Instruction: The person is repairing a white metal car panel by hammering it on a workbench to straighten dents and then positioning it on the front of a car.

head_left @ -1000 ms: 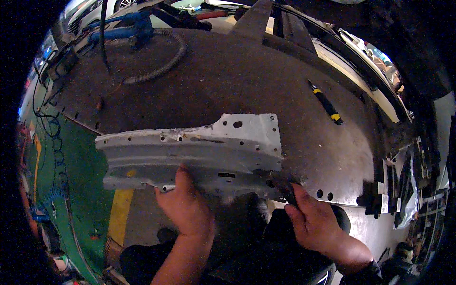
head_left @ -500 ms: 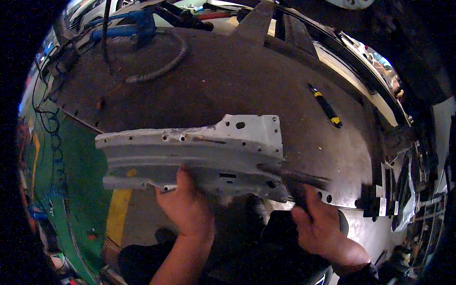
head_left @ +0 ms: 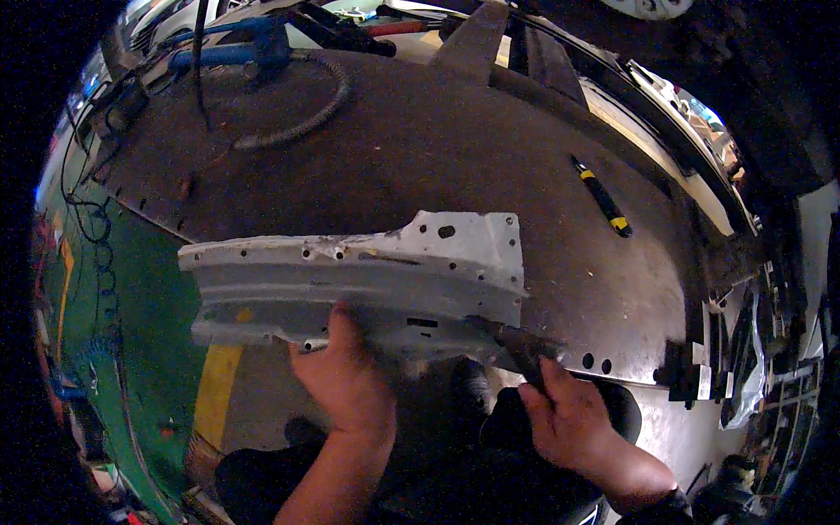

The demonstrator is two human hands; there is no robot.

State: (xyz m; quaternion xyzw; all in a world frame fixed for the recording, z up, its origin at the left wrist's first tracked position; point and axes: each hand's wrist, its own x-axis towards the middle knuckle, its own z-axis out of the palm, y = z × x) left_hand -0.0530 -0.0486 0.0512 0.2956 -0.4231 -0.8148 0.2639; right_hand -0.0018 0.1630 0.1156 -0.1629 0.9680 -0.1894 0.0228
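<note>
A long grey sheet-metal car panel (head_left: 385, 293), ribbed and pierced with holes, lies at the near edge of the work table. My left hand (head_left: 346, 376) grips its near edge, with the thumb on top and the other fingers hidden below. My right hand (head_left: 573, 420) is closed round a dark hammer (head_left: 528, 354). The hammer's head is smeared by motion over the panel's near right corner; whether it touches the metal I cannot tell.
A black and yellow utility knife (head_left: 604, 197) rests on the dark table (head_left: 437, 149). A blue tool (head_left: 236, 54) with a ribbed grey hose (head_left: 324, 114) lies at the far left. Metal uprights (head_left: 477, 39) stand behind. Coiled cable (head_left: 105, 271) hangs over green floor.
The hammer in my right hand has swung left and toward me, its head turning beside the panel's right end. My left hand and the panel have barely moved.
</note>
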